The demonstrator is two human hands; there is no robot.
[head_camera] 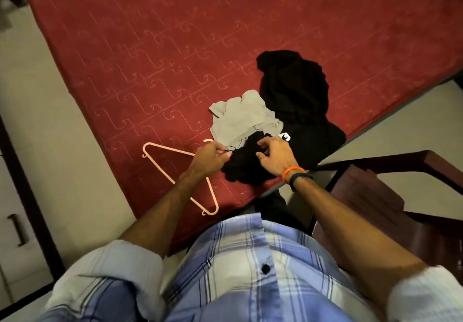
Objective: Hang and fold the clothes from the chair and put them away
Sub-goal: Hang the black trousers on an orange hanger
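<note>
A pile of clothes lies on the red mattress [175, 45] near its front edge. A black garment [240, 168] is bunched closest to me. Behind it lie a crumpled grey garment [240, 118] and a larger black garment [298, 88] with a small white label. My left hand [209, 157] grips the neck of a pale pink plastic hanger [160, 163], which lies flat on the mattress to the left. My right hand [275, 155] rests on the near black garment with its fingers curled into the cloth.
A dark wooden chair [370, 196] stands at the right, beside the mattress corner. A cupboard door with a dark handle [17, 230] is at the far left. Pale floor shows on both sides of the mattress.
</note>
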